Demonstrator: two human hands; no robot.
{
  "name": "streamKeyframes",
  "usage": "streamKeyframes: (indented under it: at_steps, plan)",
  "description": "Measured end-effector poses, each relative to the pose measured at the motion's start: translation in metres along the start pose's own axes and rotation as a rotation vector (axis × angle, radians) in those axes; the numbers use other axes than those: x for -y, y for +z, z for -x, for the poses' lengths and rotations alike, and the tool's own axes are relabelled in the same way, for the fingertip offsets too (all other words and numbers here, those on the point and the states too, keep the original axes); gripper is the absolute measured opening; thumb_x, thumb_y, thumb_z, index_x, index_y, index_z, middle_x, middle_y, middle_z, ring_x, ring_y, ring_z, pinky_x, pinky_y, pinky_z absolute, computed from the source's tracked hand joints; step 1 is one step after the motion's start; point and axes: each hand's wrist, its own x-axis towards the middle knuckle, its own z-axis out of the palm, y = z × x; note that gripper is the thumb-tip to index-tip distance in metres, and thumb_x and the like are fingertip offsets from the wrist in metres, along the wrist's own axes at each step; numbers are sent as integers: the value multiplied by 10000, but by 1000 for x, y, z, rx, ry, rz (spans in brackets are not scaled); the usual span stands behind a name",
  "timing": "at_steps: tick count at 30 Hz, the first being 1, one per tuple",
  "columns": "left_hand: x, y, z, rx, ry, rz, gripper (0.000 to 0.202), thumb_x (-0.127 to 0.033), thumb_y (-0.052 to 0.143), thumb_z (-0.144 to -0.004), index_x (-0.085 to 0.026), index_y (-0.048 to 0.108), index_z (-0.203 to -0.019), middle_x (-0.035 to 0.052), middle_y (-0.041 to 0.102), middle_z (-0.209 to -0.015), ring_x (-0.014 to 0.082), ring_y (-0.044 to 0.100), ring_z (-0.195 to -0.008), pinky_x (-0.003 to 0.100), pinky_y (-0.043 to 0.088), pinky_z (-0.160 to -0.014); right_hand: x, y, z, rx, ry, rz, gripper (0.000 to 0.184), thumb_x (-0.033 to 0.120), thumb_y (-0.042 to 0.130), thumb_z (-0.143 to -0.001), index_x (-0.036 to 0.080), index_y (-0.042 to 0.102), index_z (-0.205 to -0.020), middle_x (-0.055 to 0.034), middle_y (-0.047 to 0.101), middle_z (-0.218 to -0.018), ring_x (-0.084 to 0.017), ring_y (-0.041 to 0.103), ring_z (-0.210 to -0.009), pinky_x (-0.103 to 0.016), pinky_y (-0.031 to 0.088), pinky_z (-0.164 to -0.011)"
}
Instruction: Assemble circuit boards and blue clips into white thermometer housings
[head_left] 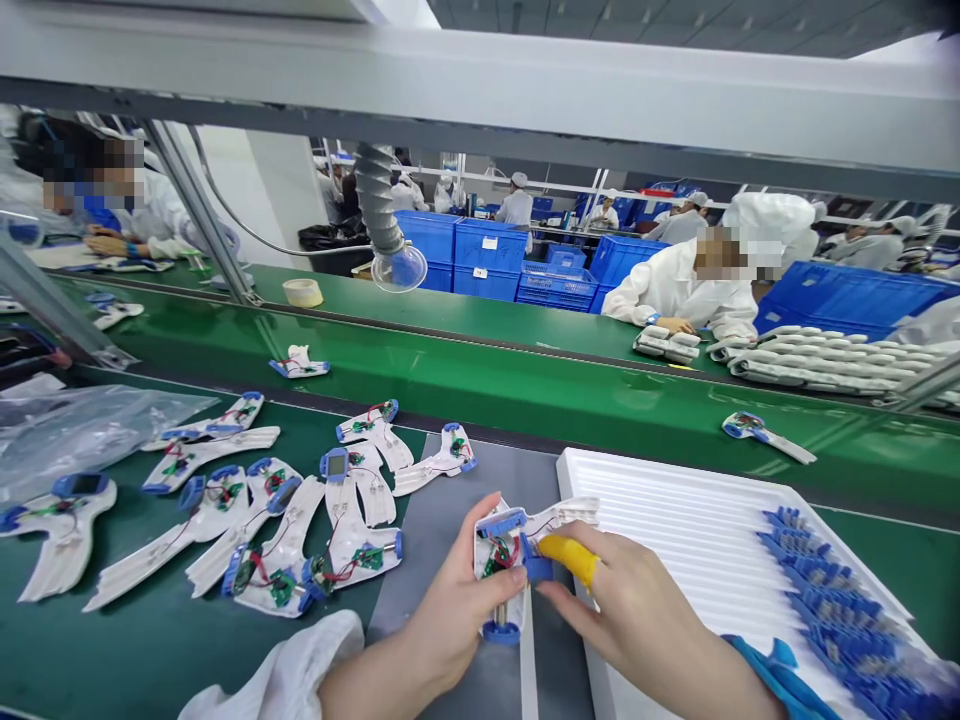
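Observation:
My left hand (465, 590) is closed round a white housing half (489, 555) with blue end pieces, a green circuit board and red wires inside, the shape of a handheld infrared thermometer. Its thumb lies across the front of the housing, and the handle part points up to the right. My right hand (630, 590), a yellow finger cot (571, 560) on its index finger, pinches a small blue plastic piece (537, 562) against the housing's right side. The fingers partly hide this piece, so I cannot tell whether it is seated.
Several similar open housings (360, 545) lie on the green bench to the left. At right, a white ribbed tray (675, 540) holds rows of blue parts (840, 600). Beyond runs a green conveyor belt (480, 390) carrying more housings. A co-worker (697, 280) sits opposite; a suction hose (379, 200) hangs above.

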Motion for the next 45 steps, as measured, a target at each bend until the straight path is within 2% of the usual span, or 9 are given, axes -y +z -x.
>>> streamKeyframes:
  at_steps: [3, 10, 14, 21, 31, 35, 38, 41, 45]
  plan:
    - [1, 0, 0, -5, 1, -20, 833, -239, 774, -610, -239, 328, -1314, 66, 610, -1134, 210, 554, -1013, 311, 365, -919, 1, -4, -3, 20, -12, 20, 256, 207, 540, -812, 195, 530, -1067, -61, 618, -941, -209, 629, -706, -328, 502, -587]
    - [0, 0, -1, 3, -32, 6, 833, -185, 761, -598, -232, 327, -1308, 67, 603, -1139, 206, 549, -1021, 307, 365, -917, -1, -7, -6, 40, -87, 103, 169, 227, 556, -806, 193, 574, -970, -37, 605, -859, -160, 583, -583, -272, 438, -485]
    - [-1, 2, 1, -26, -72, 28, 845, -175, 750, -579, -238, 326, -1307, 59, 623, -1085, 208, 569, -988, 313, 374, -899, -3, -4, -5, -57, -136, 98, 141, 258, 492, -857, 179, 586, -926, -49, 623, -835, -167, 596, -619, -274, 444, -507]
    - [-2, 4, 1, -30, -49, 31, 817, -143, 720, -561, -243, 338, -1275, 13, 632, -978, 171, 578, -925, 286, 386, -863, 0, 3, -5, -218, -160, 34, 264, 284, 357, -934, 152, 580, -885, -52, 633, -729, -157, 598, -581, -264, 451, -493]
    - [11, -2, -8, -44, 11, 53, 796, -144, 801, -537, -214, 384, -1212, 43, 648, -972, 177, 588, -895, 296, 410, -857, 6, 7, -8, -141, -121, 63, 312, 246, 352, -919, 174, 557, -695, -20, 558, -631, -134, 537, -497, -246, 379, -427]
    - [7, -4, -9, -39, 35, 59, 775, -140, 793, -540, -214, 382, -1193, 34, 640, -948, 165, 584, -859, 285, 414, -815, -5, 8, -10, -176, -178, 34, 174, 273, 465, -879, 148, 584, -856, -74, 595, -778, -188, 579, -677, -294, 469, -554]
    - [0, -5, -10, -39, 86, -3, 681, -159, 778, -557, -223, 411, -1127, 6, 627, -890, 135, 569, -767, 262, 418, -735, -23, 1, -14, -290, -190, 26, 318, 337, 562, -827, 126, 554, -1065, -152, 588, -993, -266, 568, -910, -406, 485, -752]
    - [-3, -5, -12, -56, 80, -54, 655, -182, 783, -529, -217, 413, -1068, -35, 594, -761, 96, 524, -620, 237, 410, -631, -35, -12, -24, -130, -30, -127, 395, 379, 526, -846, 157, 522, -1173, -136, 602, -1060, -250, 583, -939, -370, 491, -773]
    - [-3, -13, -21, -58, 67, -108, 751, -223, 781, -526, -213, 362, -1149, -23, 593, -804, 96, 540, -630, 239, 432, -649, -41, -19, -43, 242, 134, -445, 310, 400, 413, -902, 218, 619, -1045, -9, 648, -719, -143, 569, -602, -236, 436, -545]
